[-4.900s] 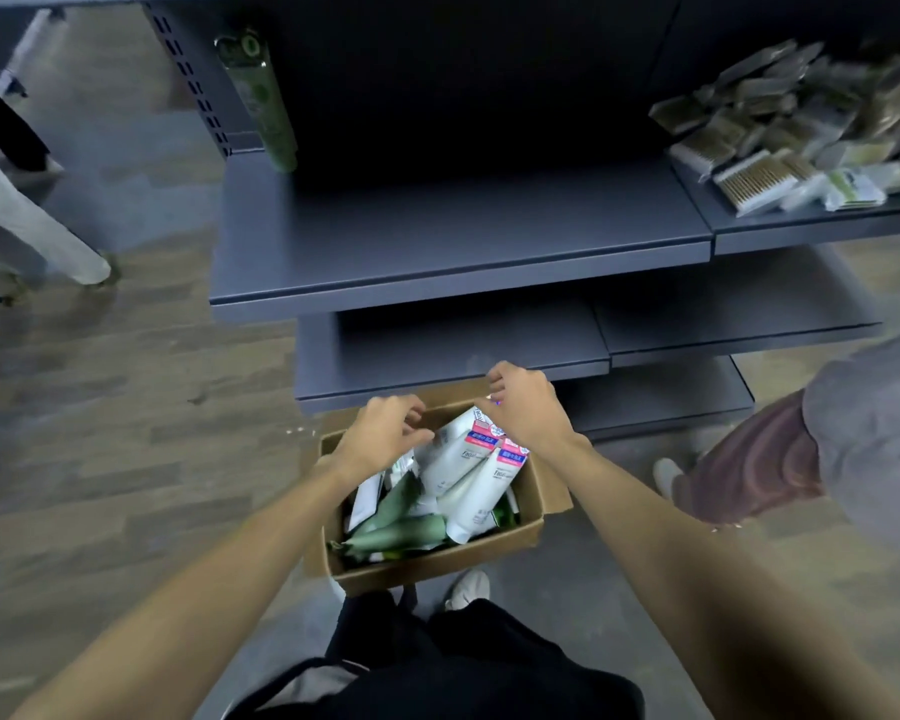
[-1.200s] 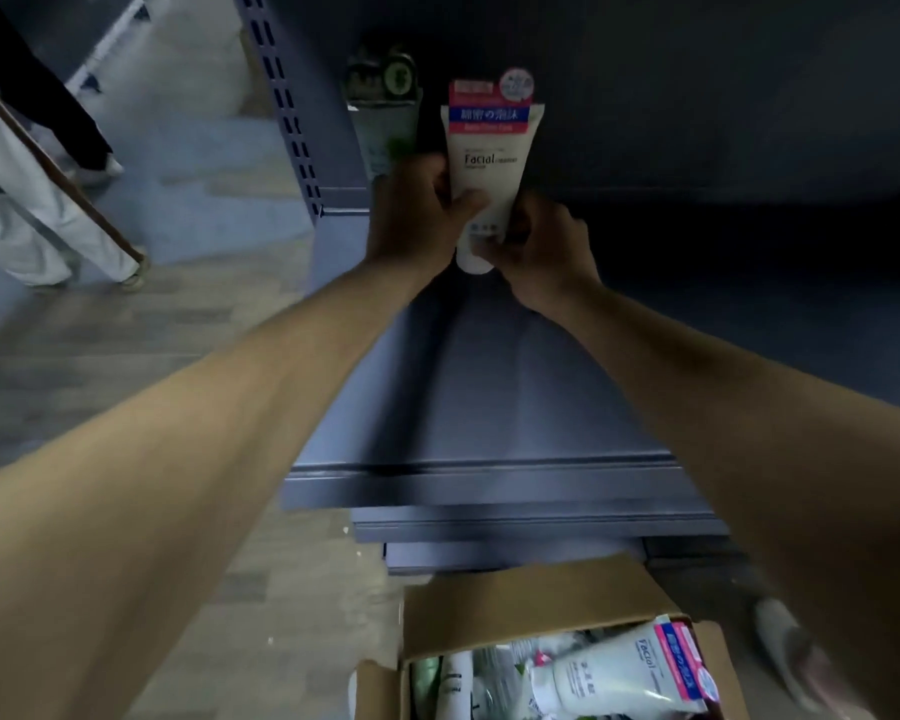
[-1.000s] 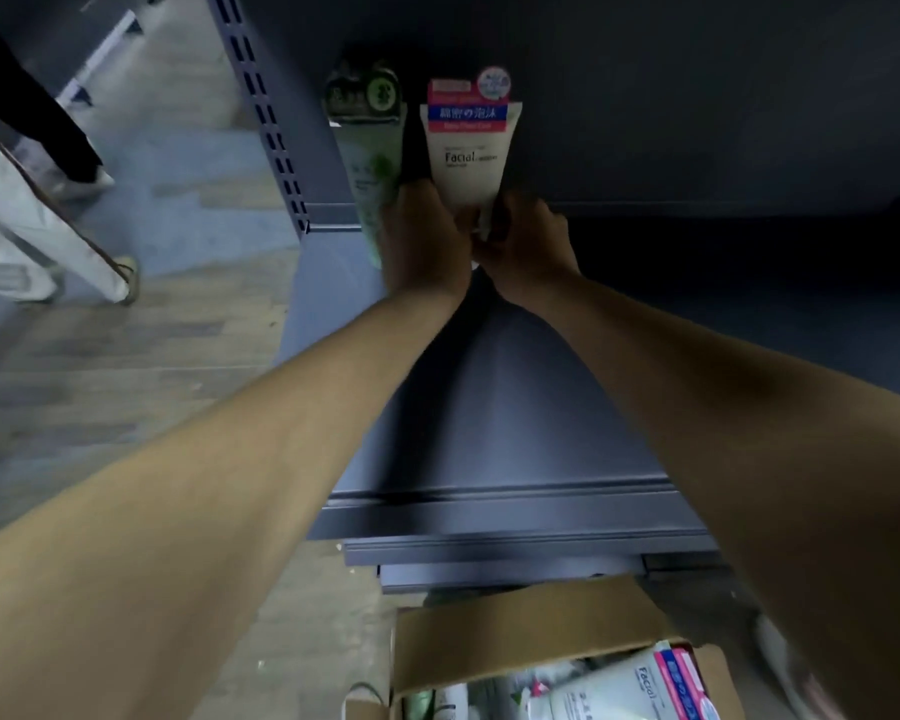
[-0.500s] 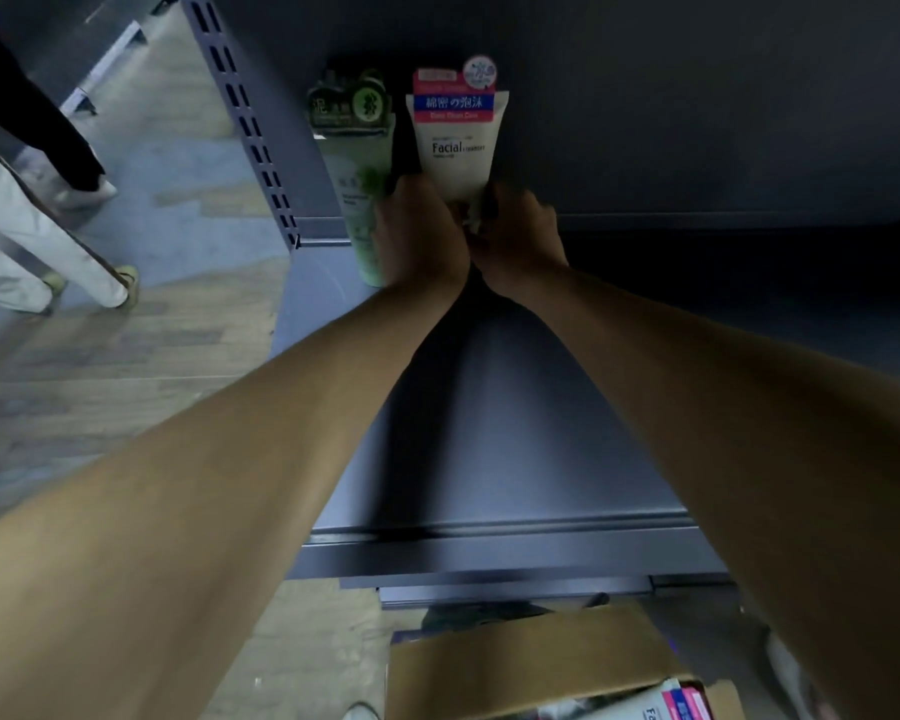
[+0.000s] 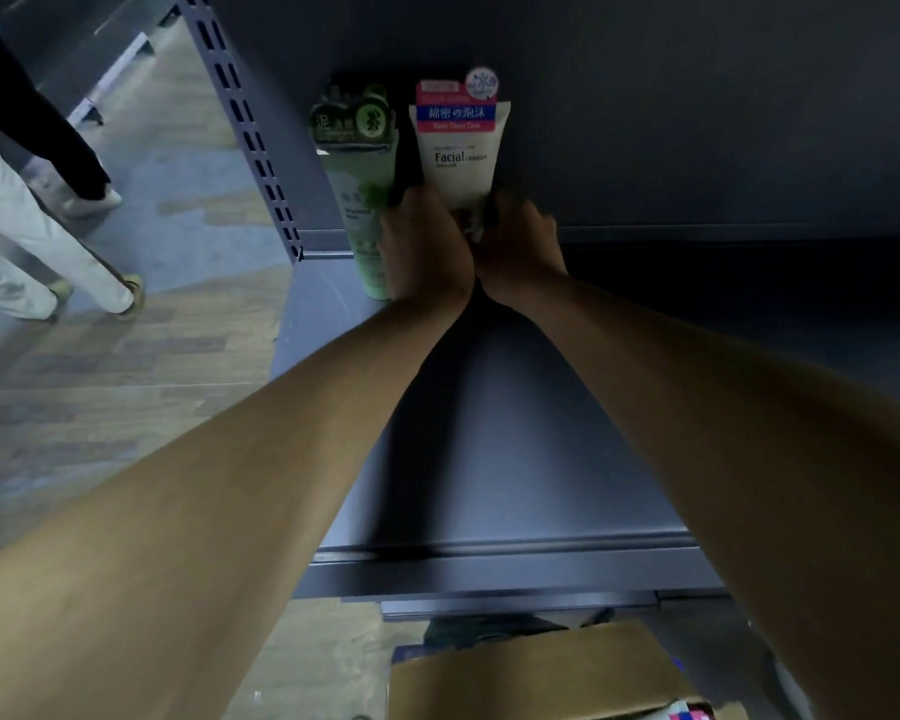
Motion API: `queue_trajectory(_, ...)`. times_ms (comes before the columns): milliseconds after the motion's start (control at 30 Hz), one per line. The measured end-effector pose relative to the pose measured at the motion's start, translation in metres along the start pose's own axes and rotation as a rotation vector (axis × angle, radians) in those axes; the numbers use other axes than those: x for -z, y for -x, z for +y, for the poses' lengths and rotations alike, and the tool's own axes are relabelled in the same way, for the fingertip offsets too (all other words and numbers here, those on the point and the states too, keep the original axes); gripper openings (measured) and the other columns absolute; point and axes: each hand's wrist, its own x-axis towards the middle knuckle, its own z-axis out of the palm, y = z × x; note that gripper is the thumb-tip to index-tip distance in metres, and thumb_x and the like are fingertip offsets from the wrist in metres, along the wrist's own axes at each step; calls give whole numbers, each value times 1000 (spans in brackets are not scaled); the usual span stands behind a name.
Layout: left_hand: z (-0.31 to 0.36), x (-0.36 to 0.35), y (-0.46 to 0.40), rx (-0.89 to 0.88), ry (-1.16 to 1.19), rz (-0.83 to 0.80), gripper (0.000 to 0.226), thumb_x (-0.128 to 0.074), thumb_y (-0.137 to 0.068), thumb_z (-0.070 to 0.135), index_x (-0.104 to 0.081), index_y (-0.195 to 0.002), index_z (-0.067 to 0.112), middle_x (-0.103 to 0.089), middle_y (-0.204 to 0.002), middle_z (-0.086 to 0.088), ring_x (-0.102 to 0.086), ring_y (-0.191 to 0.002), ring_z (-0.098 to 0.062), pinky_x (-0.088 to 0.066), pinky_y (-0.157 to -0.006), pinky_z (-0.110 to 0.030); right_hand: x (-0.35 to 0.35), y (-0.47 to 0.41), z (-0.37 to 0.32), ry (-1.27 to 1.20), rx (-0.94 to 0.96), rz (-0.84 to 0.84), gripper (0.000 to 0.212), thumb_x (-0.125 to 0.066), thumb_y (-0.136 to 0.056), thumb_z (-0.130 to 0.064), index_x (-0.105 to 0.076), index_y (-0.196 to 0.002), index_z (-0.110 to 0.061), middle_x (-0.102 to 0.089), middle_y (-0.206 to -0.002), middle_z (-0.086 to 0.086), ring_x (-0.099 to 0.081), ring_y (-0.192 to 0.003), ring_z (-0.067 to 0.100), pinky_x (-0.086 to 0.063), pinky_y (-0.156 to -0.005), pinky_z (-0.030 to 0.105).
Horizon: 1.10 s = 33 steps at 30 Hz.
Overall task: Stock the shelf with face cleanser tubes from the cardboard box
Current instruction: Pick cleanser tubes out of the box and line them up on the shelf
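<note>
Nearest to me, at the bottom edge of my view, sits the cardboard box [image 5: 541, 672], one flap up, with a corner of a pink-and-blue tube [image 5: 689, 714] peeking out, so I judge there is stock left to move. Beyond it my forearms stretch over the bare dark grey shelf [image 5: 515, 459], a smooth metal deck with a raised front lip. At the back, my left hand [image 5: 427, 246] and right hand [image 5: 520, 246] meet around the lower end of the white facial cleanser tube [image 5: 458, 148], fingers curled on it from either side, holding it upright against the rear panel [image 5: 697, 122] with its pink and blue header on top. Its cap end is hidden behind my hands, so I cannot tell whether it rests on the shelf yet. Just to its left stands a green cleanser tube [image 5: 359, 174], also upright, close beside it and partly behind my left hand. By my reckoning that makes one tube placed and a second nearly set, with most of the shelf unfilled. To the left, past the slotted upright [image 5: 250, 137], lies wood-plank floor [image 5: 100, 381], where another person's legs [image 5: 32, 226] stand in pale trousers.
</note>
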Motion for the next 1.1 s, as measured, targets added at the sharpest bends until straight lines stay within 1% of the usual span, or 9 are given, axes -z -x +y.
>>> queue_trajectory(133, 4, 11, 6, 18, -30, -75, 26, -53, -96, 15, -60, -118, 3, -64, -119, -15, -59, -112, -31, -46, -82, -34, -7, 11, 4, -12, -87, -37, 46, -58, -92, -42, -51, -126, -13, -61, -120, 8, -60, -104, 26, -42, -69, 31)
queue_trajectory(233, 4, 27, 21, -15, -128, -193, 29, -54, -96, 17, -56, -121, 0, -58, -124, -18, -55, -115, -34, -41, -80, -33, -4, 34, 15, -18, -136, -55, 49, -73, -82, -35, -48, -118, -13, -62, -116, 12, -62, -103, 31, -54, -77, 40)
queue_trajectory(267, 4, 33, 29, -28, -167, -235, 30, -54, -97, 17, -54, -123, 1, -55, -127, -18, -52, -118, -35, -40, -81, -33, 0, 41, 17, -5, -142, -68, 52, -76, -80, -32, -46, -119, -14, -61, -115, 14, -61, -105, 32, -54, -84, 43)
queue_trajectory(333, 2, 46, 43, -47, -235, -306, 33, -53, -98, 22, -51, -125, 3, -52, -129, -21, -49, -121, -38, -41, -87, -37, 15, 59, 19, 75, -128, -105, 59, -76, -81, -31, -44, -126, -12, -60, -119, 15, -57, -112, 32, -47, -95, 39)
queue_trajectory(433, 1, 63, 69, -183, -375, -367, 35, -53, -97, 33, -56, -122, 10, -59, -123, -19, -55, -114, -39, -45, -84, -40, 41, 96, 19, 197, -7, -138, 62, -69, -88, -34, -44, -138, -8, -57, -133, 12, -53, -121, 31, -42, -101, 37)
queue_trajectory(533, 1, 77, 105, -339, -524, -440, 36, -57, -93, 37, -56, -124, 19, -63, -119, -12, -59, -109, -35, -47, -82, -38, 62, 141, 21, 194, 61, -148, 54, -65, -92, -32, -49, -138, -10, -61, -131, 10, -58, -117, 29, -49, -96, 39)
queue_trajectory(700, 6, 96, 166, -437, -570, -479, 32, -60, -90, 38, -57, -119, 24, -67, -111, -8, -62, -103, -37, -48, -78, -39, 91, 217, 44, 96, 27, -51, 47, -70, -89, -30, -57, -130, -9, -66, -121, 10, -64, -109, 24, -53, -92, 44)
queue_trajectory(933, 3, 101, 255, -489, -400, -528, 31, -62, -89, 37, -60, -115, 21, -70, -108, 1, -65, -101, -26, -54, -79, -41, 122, 310, 80, 33, -55, -43, 42, -73, -88, -26, -61, -124, -9, -67, -116, 5, -65, -102, 14, -55, -91, 36)
queue_trajectory(1100, -23, 89, 311, -442, -388, -690, 35, -65, -88, 41, -61, -118, 25, -71, -109, 7, -65, -103, -19, -54, -84, -39, 126, 358, 112, 89, -197, -186, 40, -73, -87, -29, -62, -122, -12, -69, -113, 3, -67, -97, 13, -54, -93, 35)
